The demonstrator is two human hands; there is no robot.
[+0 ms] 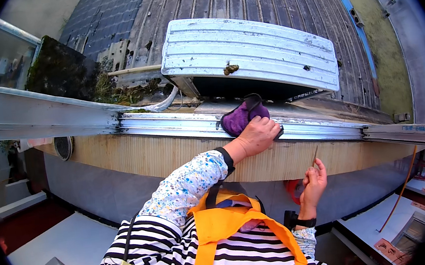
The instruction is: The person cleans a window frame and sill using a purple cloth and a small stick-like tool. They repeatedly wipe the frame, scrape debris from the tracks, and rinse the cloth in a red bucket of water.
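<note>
My left hand (pixel 257 133) presses a bunched purple cloth with dark edging (pixel 239 120) onto the aluminium window track (pixel 173 125). Part of the cloth hangs over the track's outer side. My right hand (pixel 313 184) is raised at the near edge of the wood-patterned sill (pixel 199 153), apart from the cloth. Between its thumb and fingers it holds a thin, pointed stick-like tool (pixel 316 155), tip towards the track; its exact kind is unclear. Patterned sleeves cover both forearms.
Just beyond the track stands a white outdoor air-conditioner unit (pixel 246 51), above a corrugated roof (pixel 280 5). A dark round object (pixel 64 148) rests at the sill's left end. A red container (pixel 292 192) shows below the sill, partly behind my right hand. Window frames flank both sides.
</note>
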